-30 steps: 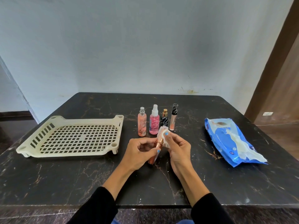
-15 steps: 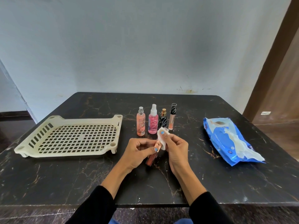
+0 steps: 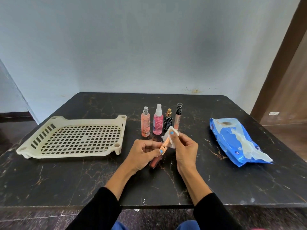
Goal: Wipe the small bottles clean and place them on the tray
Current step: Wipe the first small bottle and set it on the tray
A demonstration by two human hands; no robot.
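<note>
Gripping rose-gold tube (image 3: 160,151) in left hand (image 3: 142,155), tilted above table centre | pinching wipe (image 3: 169,136) around cap with right hand (image 3: 184,146) | advising: rotating tube, wiping cap-to-base | leaving tray (image 3: 25,149) at left unfilled

Soft, even, fairly bright light fills the room; its source is out of view. The wall (image 3: 149,47) shades darker toward the right, with a dim patch above the hands (image 3: 166,150). The table (image 3: 66,180) shows faint sheen, no hard glare. Shadows beneath the hands are weak and diffuse. Wide-angle distortion bends the table edges and the doorframe (image 3: 282,63). Focus seems slightly soft throughout.
</note>
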